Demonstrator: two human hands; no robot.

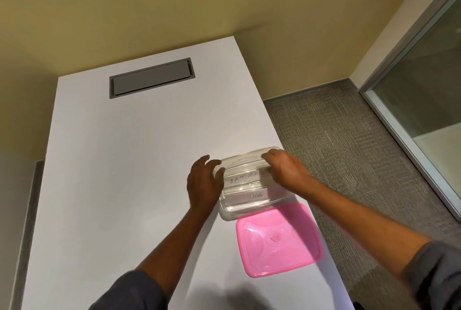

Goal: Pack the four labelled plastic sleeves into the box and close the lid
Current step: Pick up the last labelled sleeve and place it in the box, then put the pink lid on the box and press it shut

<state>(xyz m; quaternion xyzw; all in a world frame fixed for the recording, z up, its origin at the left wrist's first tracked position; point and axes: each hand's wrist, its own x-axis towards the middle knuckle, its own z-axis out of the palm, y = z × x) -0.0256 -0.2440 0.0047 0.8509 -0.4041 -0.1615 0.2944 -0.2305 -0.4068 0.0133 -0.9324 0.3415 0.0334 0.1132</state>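
A clear plastic box (228, 212) stands near the right edge of the white table (119, 160). Plastic sleeves stand inside it; one label reads BATMA… (243, 180) and a nearer one reads DOG (255, 195). My left hand (203, 182) rests against the box's left wall, fingers spread. My right hand (284, 167) reaches over the box's far right side, its fingertips on the top edges of the sleeves. The pink lid (278, 238) lies flat on the table just in front of the box, apart from it.
A grey cable hatch (151, 77) is set into the far end of the table. The table's right edge runs close beside the box and lid, with grey carpet (349, 147) below. A glass door (424, 90) stands at the right.
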